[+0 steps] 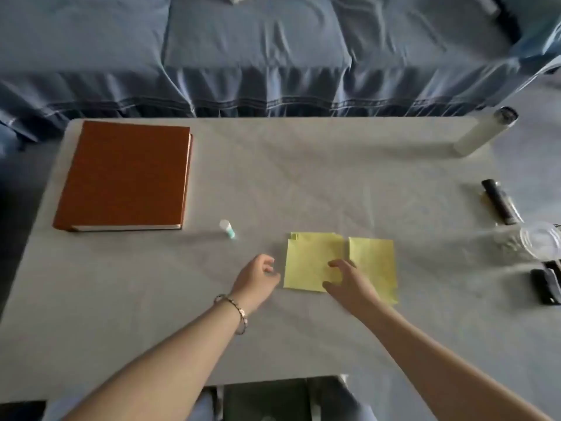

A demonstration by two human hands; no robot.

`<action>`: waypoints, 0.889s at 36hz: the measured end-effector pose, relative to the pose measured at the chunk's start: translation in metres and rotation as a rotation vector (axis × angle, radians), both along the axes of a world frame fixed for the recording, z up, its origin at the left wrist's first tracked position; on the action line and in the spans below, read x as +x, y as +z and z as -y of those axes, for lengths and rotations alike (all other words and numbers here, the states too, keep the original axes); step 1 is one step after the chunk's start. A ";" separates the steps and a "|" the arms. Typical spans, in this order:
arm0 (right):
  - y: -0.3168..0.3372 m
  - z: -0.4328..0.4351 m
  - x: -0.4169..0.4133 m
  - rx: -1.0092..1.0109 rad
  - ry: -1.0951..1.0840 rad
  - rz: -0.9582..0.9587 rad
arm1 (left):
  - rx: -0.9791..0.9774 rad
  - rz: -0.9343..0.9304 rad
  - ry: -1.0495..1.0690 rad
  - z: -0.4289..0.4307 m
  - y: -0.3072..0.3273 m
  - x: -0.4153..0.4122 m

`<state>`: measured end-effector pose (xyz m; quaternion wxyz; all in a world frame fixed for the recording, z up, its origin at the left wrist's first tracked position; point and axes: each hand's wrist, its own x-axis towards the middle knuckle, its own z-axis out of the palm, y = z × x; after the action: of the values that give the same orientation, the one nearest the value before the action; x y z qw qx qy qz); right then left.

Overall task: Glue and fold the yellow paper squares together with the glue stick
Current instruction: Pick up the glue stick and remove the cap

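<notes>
Table: your work surface (pixel 303 177) is covered with a creased grey cloth, and everything below lies on it.
Book: a brown hardcover book (pixel 124 174) lies flat at your far left, well apart from the paper.
Glue stick: the glue stick (pixel 227 228), white with a green band, lies on its side just right of the book's near corner, with no hand on it.
Left hand: your left hand (pixel 258 278) hovers just beside the left yellow square with its fingers loosely curled, grasping nothing.
Bracelet: a beaded bracelet (pixel 232 311) sits on your left wrist.
Left yellow square: the left yellow square (pixel 306 256) lies flat near the front middle of the table, with layered edges showing at its far left corner.
Right hand: your right hand (pixel 349 284) is spread over the two squares, fingertips bent down onto the left one, pinching nothing.
Right yellow square: the right yellow square (pixel 375 259) lies flat, its left edge against the left one.
White bottle: a white bottle (pixel 482 132) stands at the far right corner.
Dark tube: a dark tube (pixel 499 205) lies near the right edge.
</notes>
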<state>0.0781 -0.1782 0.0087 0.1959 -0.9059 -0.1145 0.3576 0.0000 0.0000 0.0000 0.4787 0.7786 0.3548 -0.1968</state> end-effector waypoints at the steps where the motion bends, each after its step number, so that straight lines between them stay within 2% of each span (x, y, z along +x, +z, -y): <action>1: -0.013 -0.001 0.004 -0.015 0.040 0.022 | -0.012 -0.020 -0.009 0.004 -0.014 0.005; 7: -0.096 -0.012 0.036 -0.088 0.327 0.127 | 0.060 -0.001 0.001 0.013 -0.097 0.044; 10: -0.130 -0.020 0.045 -0.086 0.406 0.199 | 0.122 0.045 0.036 0.013 -0.126 0.056; 15: -0.169 -0.025 0.049 -0.075 0.534 0.311 | 0.120 0.122 0.081 0.010 -0.160 0.062; 24: -0.191 -0.019 0.049 0.067 0.502 0.428 | 0.169 0.257 0.002 0.007 -0.185 0.065; 28: -0.185 -0.019 0.044 0.123 0.499 0.433 | 0.203 0.296 -0.042 0.007 -0.186 0.065; 32: -0.172 -0.027 0.042 0.232 0.480 0.522 | 0.220 0.344 -0.042 0.001 -0.185 0.061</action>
<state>0.1200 -0.1510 -0.1631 0.1718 -0.8858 -0.4094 0.1352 0.0606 -0.0008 -0.1853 0.4401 0.8555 0.2710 -0.0310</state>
